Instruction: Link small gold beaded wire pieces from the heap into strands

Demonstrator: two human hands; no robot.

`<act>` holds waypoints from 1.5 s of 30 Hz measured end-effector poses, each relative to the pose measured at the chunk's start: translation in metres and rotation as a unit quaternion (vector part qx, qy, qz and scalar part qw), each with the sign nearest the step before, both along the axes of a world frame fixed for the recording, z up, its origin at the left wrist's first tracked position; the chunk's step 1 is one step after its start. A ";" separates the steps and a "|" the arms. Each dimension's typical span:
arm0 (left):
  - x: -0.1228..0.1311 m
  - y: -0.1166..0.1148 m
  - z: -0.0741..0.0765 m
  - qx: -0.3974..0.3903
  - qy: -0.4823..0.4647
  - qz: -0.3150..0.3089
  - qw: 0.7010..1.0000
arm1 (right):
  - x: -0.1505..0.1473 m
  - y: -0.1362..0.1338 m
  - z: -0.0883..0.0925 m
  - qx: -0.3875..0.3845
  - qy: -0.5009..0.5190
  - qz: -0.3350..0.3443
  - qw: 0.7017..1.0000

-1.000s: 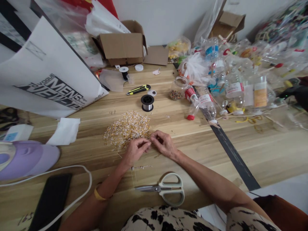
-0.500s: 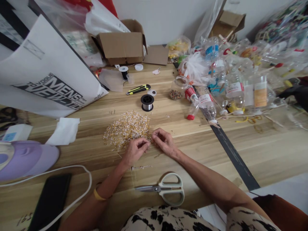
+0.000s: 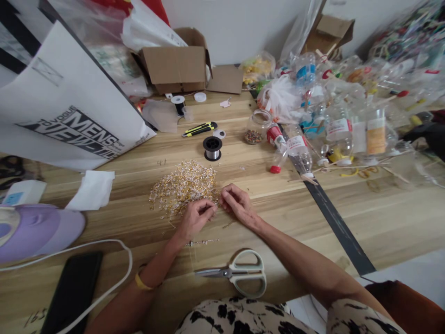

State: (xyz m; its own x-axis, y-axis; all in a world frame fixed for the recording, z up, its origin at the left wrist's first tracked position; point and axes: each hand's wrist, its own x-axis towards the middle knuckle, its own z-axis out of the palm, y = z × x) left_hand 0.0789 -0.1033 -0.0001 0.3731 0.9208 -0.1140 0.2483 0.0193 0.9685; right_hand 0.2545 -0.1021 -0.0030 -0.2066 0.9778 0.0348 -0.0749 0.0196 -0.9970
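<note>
At the near right edge of the gold-and-clear bead pile (image 3: 184,185), our two hands work close together on the wooden table (image 3: 121,222). A second ago their fingertips met. Now our right hand (image 3: 239,206) has drawn a little to the right and farther off, leaving a small gap, so the piece being handled seems to sit with our left hand (image 3: 194,218). Its thumb and forefinger are pinched together on something too small to see. The right fingers curl loosely at the pile's edge; whether they grip anything we cannot tell. The short beaded strand (image 3: 203,241) and scissors (image 3: 239,273) nearer us lie unmoved.
</note>
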 end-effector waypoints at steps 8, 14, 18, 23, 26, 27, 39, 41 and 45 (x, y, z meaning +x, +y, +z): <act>0.001 0.001 0.003 -0.008 -0.002 0.003 1.000 | 0.000 0.000 0.001 0.006 -0.018 -0.016 1.000; 0.002 0.001 0.004 -0.011 0.001 0.011 1.000 | 0.000 0.001 0.003 0.014 -0.024 -0.037 0.999; 0.002 0.000 0.003 -0.016 -0.007 0.014 1.000 | 0.000 0.000 0.005 0.006 -0.026 -0.054 0.998; 0.002 0.000 0.004 -0.023 -0.013 0.019 0.999 | 0.000 0.000 0.004 0.016 -0.005 -0.091 0.996; 0.002 0.000 0.006 -0.043 -0.027 0.030 0.998 | 0.001 0.001 0.001 0.033 -0.025 -0.104 0.994; 0.002 0.001 0.006 -0.049 -0.032 0.033 0.998 | 0.001 0.001 0.000 0.053 -0.044 -0.107 0.992; 0.002 0.001 0.005 -0.033 -0.036 0.030 0.998 | -0.003 -0.002 -0.001 0.200 -0.123 -0.023 0.972; 0.002 0.001 0.005 -0.024 -0.032 0.028 0.999 | -0.003 -0.002 -0.001 0.201 -0.123 -0.019 0.972; 0.002 0.002 0.003 -0.008 -0.024 0.019 0.999 | -0.003 -0.001 0.000 0.204 -0.120 -0.014 0.971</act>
State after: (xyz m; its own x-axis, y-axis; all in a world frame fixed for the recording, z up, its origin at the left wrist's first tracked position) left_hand 0.0807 -0.1013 0.0029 0.3426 0.9329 -0.1113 0.2004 0.0432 0.9788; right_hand 0.2513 -0.1033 -0.0033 -0.2307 0.8981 0.3745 0.1654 0.4155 -0.8945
